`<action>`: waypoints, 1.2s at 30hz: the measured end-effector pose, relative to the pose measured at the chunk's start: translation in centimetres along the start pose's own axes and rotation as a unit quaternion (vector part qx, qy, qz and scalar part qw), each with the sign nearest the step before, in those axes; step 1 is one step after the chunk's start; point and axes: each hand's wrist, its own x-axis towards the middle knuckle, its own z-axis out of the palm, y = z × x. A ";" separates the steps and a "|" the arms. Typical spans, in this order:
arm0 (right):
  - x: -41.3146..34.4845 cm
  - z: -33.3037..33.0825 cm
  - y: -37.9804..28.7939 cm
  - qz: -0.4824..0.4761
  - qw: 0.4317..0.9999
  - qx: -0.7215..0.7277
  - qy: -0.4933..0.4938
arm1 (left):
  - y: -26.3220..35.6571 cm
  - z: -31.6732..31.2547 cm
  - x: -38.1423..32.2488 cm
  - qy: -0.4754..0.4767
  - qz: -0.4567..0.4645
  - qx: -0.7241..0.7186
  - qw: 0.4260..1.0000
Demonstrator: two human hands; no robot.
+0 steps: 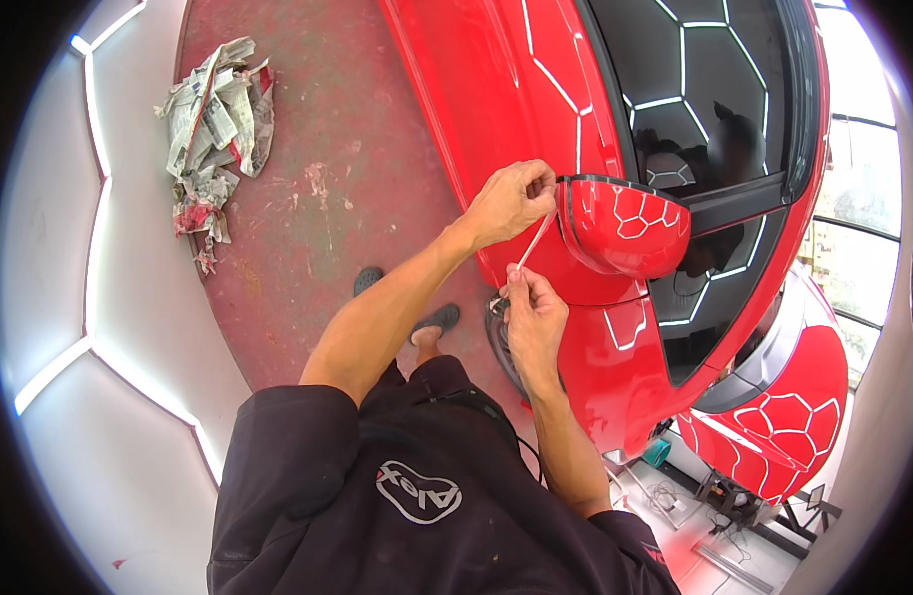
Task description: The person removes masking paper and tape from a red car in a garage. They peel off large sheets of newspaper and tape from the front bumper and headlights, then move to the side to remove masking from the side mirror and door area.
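Observation:
My left hand (pixel 514 199) is raised beside the outer edge of a red car's side mirror (pixel 627 227), its fingertips pinching one end of a thin pale strip (pixel 534 242). The strip looks like tape and runs slanting down to my right hand (pixel 534 316), where thumb and forefinger grip its other part. Both hands are in front of the glossy red car door (pixel 494 89). A black trim edge (pixel 613 178) runs along the mirror housing. Whether the strip touches the mirror is hidden by my left fingers.
Crumpled newspaper (pixel 218 111) lies on the stained red floor (pixel 337 149) by the white wall. A front wheel (pixel 501 342) shows beneath my right forearm. The car's raised red bonnet (pixel 791 416) stands beyond the windscreen. Cables and a metal frame (pixel 668 506) are at the lower right.

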 end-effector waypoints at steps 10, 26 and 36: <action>-0.1 -1.8 2.7 0.034 0.997 0.064 -0.011 | 0.2 1.4 -7.4 0.059 -0.031 -0.018 0.998; -0.3 -10.4 4.8 0.033 0.985 0.167 -0.004 | 2.6 9.3 -17.1 -0.036 0.142 0.115 0.983; -2.7 -19.0 8.6 0.002 0.988 0.154 0.022 | 3.0 19.5 -13.8 0.123 -0.181 -0.096 0.971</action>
